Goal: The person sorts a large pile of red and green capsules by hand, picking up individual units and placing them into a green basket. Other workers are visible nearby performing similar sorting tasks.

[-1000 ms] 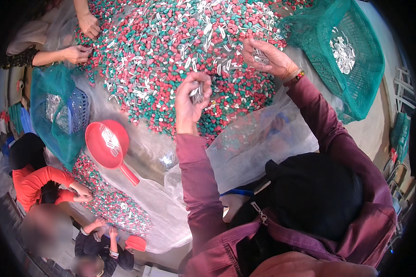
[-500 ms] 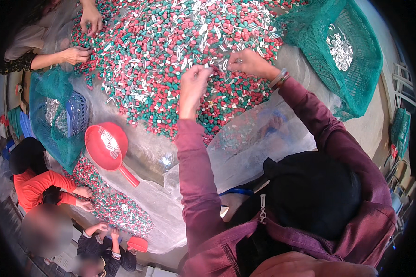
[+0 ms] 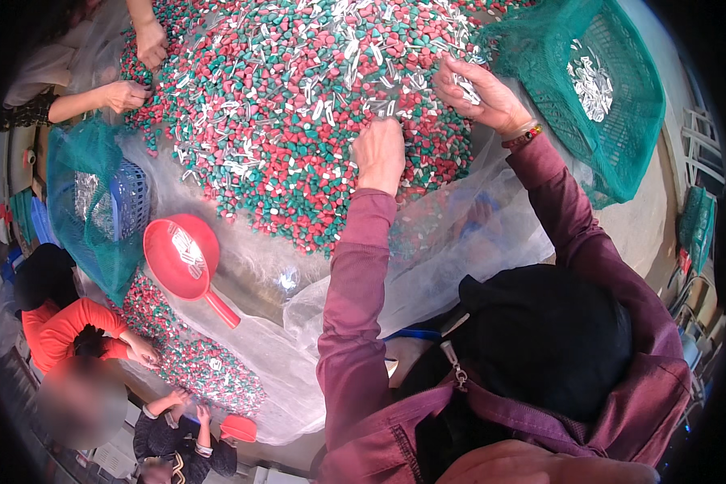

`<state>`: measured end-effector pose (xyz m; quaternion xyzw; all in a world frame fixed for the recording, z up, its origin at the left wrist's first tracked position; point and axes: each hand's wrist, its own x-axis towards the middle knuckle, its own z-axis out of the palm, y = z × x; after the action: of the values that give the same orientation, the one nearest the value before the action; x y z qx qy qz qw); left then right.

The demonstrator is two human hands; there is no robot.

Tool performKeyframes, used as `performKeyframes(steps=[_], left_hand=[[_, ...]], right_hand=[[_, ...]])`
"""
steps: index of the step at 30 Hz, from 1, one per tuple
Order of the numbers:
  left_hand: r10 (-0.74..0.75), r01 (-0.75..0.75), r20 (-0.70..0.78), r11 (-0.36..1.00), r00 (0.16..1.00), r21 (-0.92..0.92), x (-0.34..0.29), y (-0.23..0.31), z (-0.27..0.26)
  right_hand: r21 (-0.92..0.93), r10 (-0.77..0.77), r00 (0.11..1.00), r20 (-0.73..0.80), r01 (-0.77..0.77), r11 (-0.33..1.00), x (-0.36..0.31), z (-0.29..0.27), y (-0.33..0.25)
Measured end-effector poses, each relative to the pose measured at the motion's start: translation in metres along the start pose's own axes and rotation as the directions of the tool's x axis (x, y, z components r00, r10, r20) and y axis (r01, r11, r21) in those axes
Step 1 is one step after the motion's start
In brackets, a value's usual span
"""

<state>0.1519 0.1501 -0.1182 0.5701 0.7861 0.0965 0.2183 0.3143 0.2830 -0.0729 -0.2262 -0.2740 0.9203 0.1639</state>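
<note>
From my distant place, I see the right hand (image 3: 477, 93) curled around several slim white elongated pieces (image 3: 465, 86), near a pile of small red and green rounded pieces (image 3: 294, 198). The left hand (image 3: 379, 153) is over it; its grip I cannot tell. The step seems picking; a next pick calls for careful fingertips.

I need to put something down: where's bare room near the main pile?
The sheeting strip between the red scoop and main pile looks free. Pale surface below the green basket also looks bare. Crowded: the pile around the left hand and right hand.
</note>
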Motion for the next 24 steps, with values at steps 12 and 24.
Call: performKeyframes(steps=[12,24], left_hand=[[0.202,0.294,0.218,-0.528,0.955,-0.797,-0.052,-0.065,-0.055],[0.074,0.151,0.154,-0.791,0.985,-0.593,-0.035,-0.095,-0.075]], right_hand=[[-0.966,-0.263,0.933,0.246,0.214,-0.143,0.04,-0.005,0.047],[-0.999,-0.173,0.984,0.033,0.032,-0.007,0.049,-0.002,0.047]])
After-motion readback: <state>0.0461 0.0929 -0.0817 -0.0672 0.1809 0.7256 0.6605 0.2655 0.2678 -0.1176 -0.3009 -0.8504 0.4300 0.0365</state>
